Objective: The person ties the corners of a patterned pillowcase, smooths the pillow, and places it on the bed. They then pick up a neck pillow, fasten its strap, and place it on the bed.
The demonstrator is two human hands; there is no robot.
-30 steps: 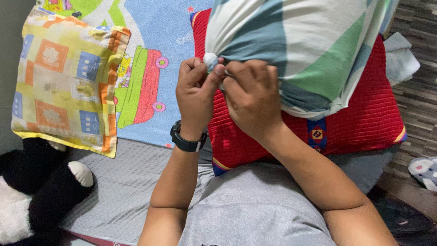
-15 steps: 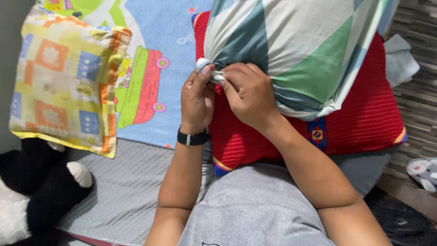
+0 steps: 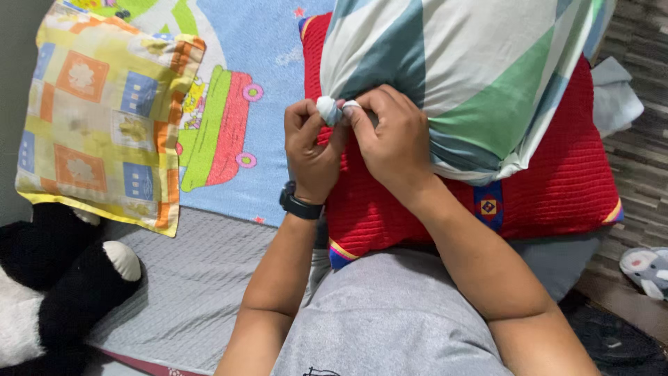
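A stuffed pillow in a cover of green, teal and white patches (image 3: 473, 69) lies on top of a red ribbed pillow (image 3: 557, 188). My left hand (image 3: 312, 150) and my right hand (image 3: 396, 143) meet at the cover's gathered corner (image 3: 329, 110), a small twisted white knob. Both hands pinch that corner between thumb and fingers. A black watch (image 3: 299, 205) sits on my left wrist.
A yellow patchwork cushion (image 3: 97, 118) lies at the left on a blue cartoon-print sheet (image 3: 271, 63). A black and white plush toy (image 3: 56, 278) sits at the lower left on a grey quilted mat (image 3: 195, 278). A grey plush slipper (image 3: 643, 268) lies at the right.
Both hands keep working the twisted corner; they shifted slightly right and up, and the knob now stands between my thumbs. The pillow rocked a little.
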